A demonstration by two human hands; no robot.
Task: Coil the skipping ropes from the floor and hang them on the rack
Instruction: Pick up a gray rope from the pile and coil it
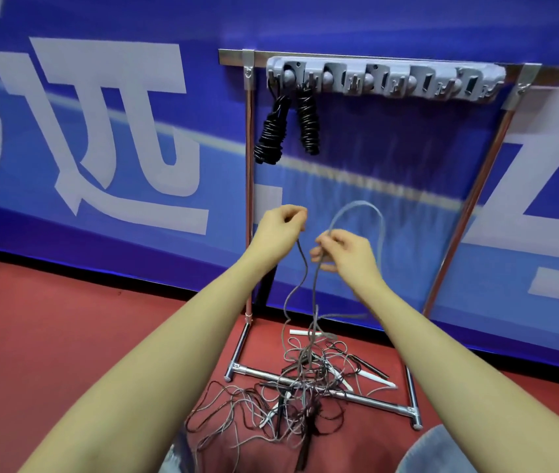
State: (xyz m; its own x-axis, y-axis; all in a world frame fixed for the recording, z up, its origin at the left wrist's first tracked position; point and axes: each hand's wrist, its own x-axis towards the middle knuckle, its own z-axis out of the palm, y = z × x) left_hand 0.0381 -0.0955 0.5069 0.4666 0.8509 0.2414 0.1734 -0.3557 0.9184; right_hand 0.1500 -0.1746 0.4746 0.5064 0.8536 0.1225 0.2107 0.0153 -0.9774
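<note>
On the far wall at left I see a blue banner [100,131] with large pale characters, cut off and tilted, so I cannot read them. Right of that stands one chrome rack [249,199] with a grey hook bar [383,76] across its top; I count two coiled black ropes [269,131] hanging from the hooks at its left end, side by side, and the hooks to the right of them carry nothing. Nearer to me, two bare hands are raised in front of the rack. My left hand [279,227] has its grip closed to a fist, fingers curled round one thin grey rope [300,264] that drops from it toward the floor. Just to its right, apart from it, my right hand [346,254] pinches the same grey rope between thumb and fingertips, a narrow grip, and a loop [373,213] of it arches up and over behind that hand. Below, on the red floor [66,336], lies one tangled heap of ropes [302,387], grey and dark strands mixed, draped across the rack's base bars; I cannot count the ropes in it, though several white handles [378,378] and a few dark ones stick out.
</note>
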